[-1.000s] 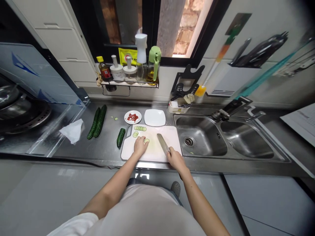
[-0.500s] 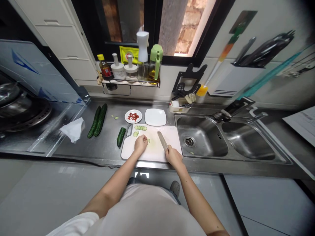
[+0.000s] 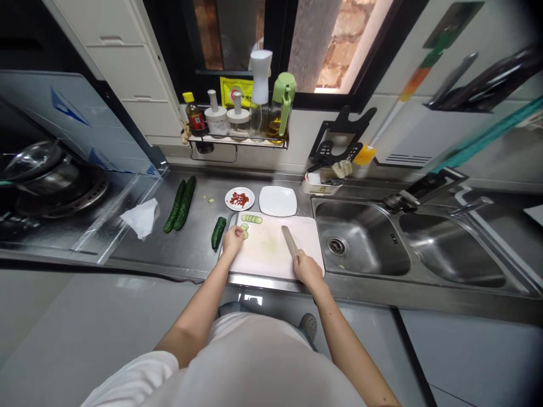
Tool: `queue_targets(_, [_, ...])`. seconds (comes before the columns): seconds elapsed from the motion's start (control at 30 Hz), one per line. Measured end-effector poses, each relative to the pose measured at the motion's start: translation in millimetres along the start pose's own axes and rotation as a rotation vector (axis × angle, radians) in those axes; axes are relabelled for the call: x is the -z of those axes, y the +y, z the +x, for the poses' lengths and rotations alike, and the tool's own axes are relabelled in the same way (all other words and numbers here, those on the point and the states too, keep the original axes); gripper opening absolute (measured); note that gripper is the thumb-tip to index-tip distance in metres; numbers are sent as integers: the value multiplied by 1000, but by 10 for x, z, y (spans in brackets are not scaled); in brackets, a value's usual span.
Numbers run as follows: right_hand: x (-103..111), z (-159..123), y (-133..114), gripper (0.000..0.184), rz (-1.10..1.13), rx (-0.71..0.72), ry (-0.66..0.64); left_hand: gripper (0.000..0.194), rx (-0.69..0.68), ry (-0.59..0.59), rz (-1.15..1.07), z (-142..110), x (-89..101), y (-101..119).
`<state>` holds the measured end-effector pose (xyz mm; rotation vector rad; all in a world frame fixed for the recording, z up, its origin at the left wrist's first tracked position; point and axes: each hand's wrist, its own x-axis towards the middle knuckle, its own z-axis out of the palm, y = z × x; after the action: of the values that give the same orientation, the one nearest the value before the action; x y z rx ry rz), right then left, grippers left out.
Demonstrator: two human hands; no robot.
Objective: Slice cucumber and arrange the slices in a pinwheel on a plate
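Elbows bent and forearms reaching over the steel counter's front edge, we work at a pale cutting board (image 3: 271, 260). Our right hand (image 3: 309, 270), palm down near the board's front right corner, is closed around the handle of a knife (image 3: 289, 240), its blade angled away and to the left over the board. Our left hand (image 3: 232, 242) comes in over the left side, wrist low, fingers drawn in at a small loose group of cucumber slices (image 3: 245, 234); whether they pinch one or merely touch it, we cannot tell.

By our reading, the cutting is only partly done. A neat overlapping row of slices (image 3: 251, 219) lies along the board's far left edge, while a short length of cucumber (image 3: 219, 233) rests just beside the board, on the counter, unsliced. Two long cucumbers (image 3: 185, 203), side by side farther left, look whole.

Behind the board sit a round plate (image 3: 251, 194) of chopped red pieces (image 3: 238, 199) and, to its right, a squarish white plate (image 3: 278, 201), which bears none of our slices. Beyond them, bottles and jars line a wall rack (image 3: 240, 142) beneath the window.
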<state>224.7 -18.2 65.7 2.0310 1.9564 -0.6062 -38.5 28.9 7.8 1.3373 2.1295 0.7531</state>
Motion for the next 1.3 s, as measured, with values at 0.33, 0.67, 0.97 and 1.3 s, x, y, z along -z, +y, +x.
queue_targets(0.33, [-22,33,24,33,11,-3,4,24,-8,-5,172,38,35,-32])
queue_targets(0.67, [-7,45,29,32,58,-17,-17,21,-6,-31,292,-5,50,8])
queue_targets(0.97, [-8,55,35,31,69,-20,-23,28,-142,-31,255,68,-116,235])
queue_targets(1.3, [-45,52,24,32,45,-9,-13,38,-242,-93,389,382,-291,553])
